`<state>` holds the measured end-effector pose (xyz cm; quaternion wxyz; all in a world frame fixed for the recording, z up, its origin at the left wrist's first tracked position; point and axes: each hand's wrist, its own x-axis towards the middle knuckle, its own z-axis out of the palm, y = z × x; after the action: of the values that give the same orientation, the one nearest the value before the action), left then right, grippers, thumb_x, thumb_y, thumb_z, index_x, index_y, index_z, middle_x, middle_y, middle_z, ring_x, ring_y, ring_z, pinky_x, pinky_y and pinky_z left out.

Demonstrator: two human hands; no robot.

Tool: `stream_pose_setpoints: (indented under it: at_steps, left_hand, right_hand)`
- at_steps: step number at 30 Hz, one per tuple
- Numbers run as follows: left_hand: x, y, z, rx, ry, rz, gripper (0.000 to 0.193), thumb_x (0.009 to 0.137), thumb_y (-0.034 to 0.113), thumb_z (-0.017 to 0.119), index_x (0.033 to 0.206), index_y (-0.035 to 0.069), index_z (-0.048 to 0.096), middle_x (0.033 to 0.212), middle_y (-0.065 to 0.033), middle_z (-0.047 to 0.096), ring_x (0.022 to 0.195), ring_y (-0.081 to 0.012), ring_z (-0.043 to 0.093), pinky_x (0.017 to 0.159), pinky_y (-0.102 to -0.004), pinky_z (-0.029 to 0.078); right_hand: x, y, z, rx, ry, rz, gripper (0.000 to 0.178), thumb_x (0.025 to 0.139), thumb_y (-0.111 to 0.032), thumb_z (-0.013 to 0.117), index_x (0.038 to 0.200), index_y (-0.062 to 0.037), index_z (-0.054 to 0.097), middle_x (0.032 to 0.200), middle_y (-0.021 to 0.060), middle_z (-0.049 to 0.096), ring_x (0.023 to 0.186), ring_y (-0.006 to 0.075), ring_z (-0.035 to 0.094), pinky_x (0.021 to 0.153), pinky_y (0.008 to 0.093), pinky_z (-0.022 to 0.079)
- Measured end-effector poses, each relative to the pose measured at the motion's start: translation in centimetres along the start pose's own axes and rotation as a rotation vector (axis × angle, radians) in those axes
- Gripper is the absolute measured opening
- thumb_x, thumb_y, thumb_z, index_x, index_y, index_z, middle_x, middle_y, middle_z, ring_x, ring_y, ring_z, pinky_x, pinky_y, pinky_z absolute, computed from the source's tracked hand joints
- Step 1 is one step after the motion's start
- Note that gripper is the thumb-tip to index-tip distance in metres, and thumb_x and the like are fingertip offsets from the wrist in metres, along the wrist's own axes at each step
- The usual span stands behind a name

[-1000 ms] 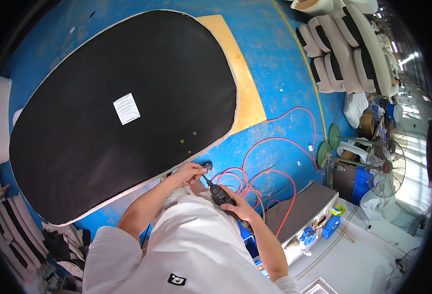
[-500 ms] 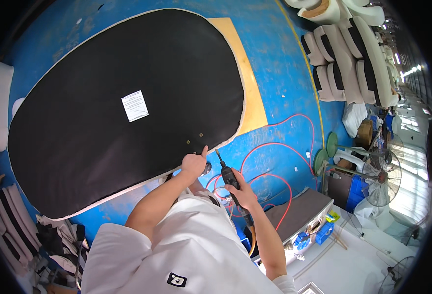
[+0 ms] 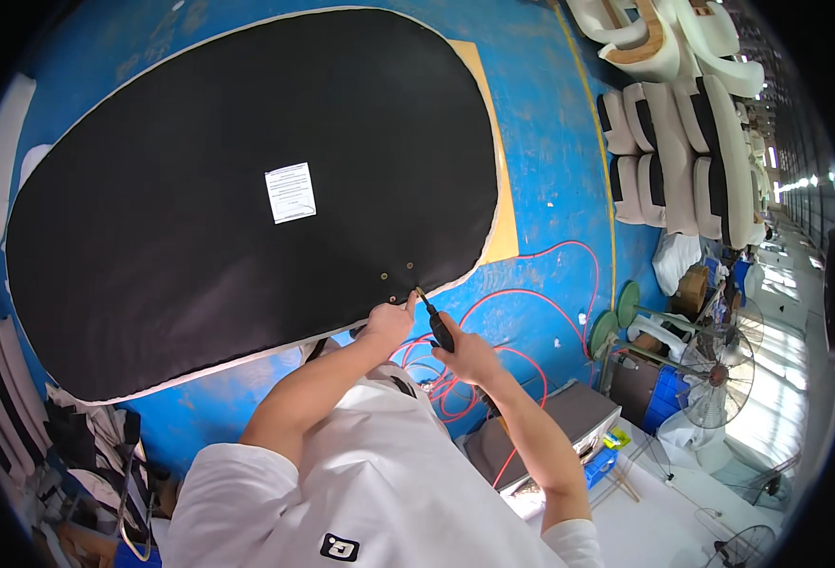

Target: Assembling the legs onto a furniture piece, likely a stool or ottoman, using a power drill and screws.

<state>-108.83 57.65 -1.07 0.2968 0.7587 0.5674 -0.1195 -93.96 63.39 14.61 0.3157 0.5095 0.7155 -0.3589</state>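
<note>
A large rounded upholstered piece [image 3: 200, 114] lies with its black fabric face up and a pale edge around it. Several small round metal fittings, one of them a brass-coloured ring [image 3: 410, 266], sit near its close right edge. My right hand [image 3: 474, 359] grips a black power screwdriver [image 3: 440, 328], its bit pointing at the fabric by that edge. Right beside the bit is my left hand [image 3: 392, 323], index finger stretched to the tip and the other fingers curled under. Whatever those curled fingers hold is hidden. A white paper label [image 3: 292, 193] lies on the black fabric.
Red hose [image 3: 541, 348] loops over the blue floor [image 3: 555, 213] to the right. A yellow board [image 3: 505, 227] shows beneath the piece's far right side. Stacked cushions [image 3: 668, 151], a standing fan [image 3: 720, 376] and a grey-topped box [image 3: 531, 426] are on the right.
The screwdriver has moved up and left, bringing its bit to my left fingertip at the edge. My view has shifted, so the black piece sits slightly further right and higher.
</note>
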Motion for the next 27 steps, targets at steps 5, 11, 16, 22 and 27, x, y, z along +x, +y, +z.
stream_pose_setpoints:
  at_steps: [5,11,16,22,27]
  left_hand:
    - [-1.1,-0.4,-0.7,0.002,-0.051,0.043,0.071,0.094,0.011,0.054,0.157,-0.007,0.026,0.085,-0.0048,0.077,0.070,-0.0197,0.074,0.057,-0.0359,0.057]
    - [-0.9,-0.6,0.5,-0.101,-0.029,0.057,0.077,0.092,0.011,0.057,0.157,-0.008,0.021,0.087,-0.0089,0.077,0.071,-0.0228,0.075,0.057,-0.0368,0.057]
    - [-0.4,-1.2,3.7,-0.530,0.312,-0.063,0.037,0.096,0.019,0.057,0.129,0.004,0.061,0.079,-0.0116,0.073,0.063,-0.0239,0.071,0.052,-0.0372,0.053]
    - [2.1,0.5,1.2,-2.238,-0.259,-0.520,0.032,0.106,0.040,0.051,0.111,0.011,0.064,0.068,-0.0024,0.055,0.052,-0.0131,0.051,0.042,-0.0308,0.033]
    - [4.6,1.2,1.5,-2.430,-0.111,-0.645,0.036,0.106,0.045,0.050,0.092,0.015,0.064,0.068,0.0001,0.056,0.052,-0.0133,0.053,0.043,-0.0300,0.033]
  right_hand:
    - [1.5,-2.7,-1.9,-0.074,-0.046,0.017,0.076,0.089,-0.035,0.066,0.154,-0.0109,0.035,0.092,0.0264,0.072,0.087,0.0454,0.070,0.078,0.0519,0.057]
    - [4.0,-2.5,-2.0,-0.121,0.022,-0.081,0.058,0.089,-0.031,0.065,0.141,-0.0119,0.048,0.085,0.0252,0.071,0.081,0.0425,0.070,0.071,0.0499,0.056]
    - [4.7,-4.0,-3.5,-0.059,-0.118,-0.012,0.060,0.089,-0.031,0.066,0.141,-0.0072,0.047,0.093,0.0265,0.072,0.089,0.0450,0.070,0.077,0.0512,0.056]
    - [4.5,-1.9,-2.9,-0.024,-0.071,-0.032,0.069,0.092,-0.040,0.066,0.150,-0.0114,0.043,0.086,0.0249,0.071,0.078,0.0390,0.071,0.068,0.0471,0.055]
    - [3.8,-3.6,-3.2,-0.068,-0.064,-0.061,0.075,0.092,-0.044,0.064,0.154,-0.0129,0.036,0.087,0.0260,0.072,0.078,0.0414,0.071,0.069,0.0496,0.055]
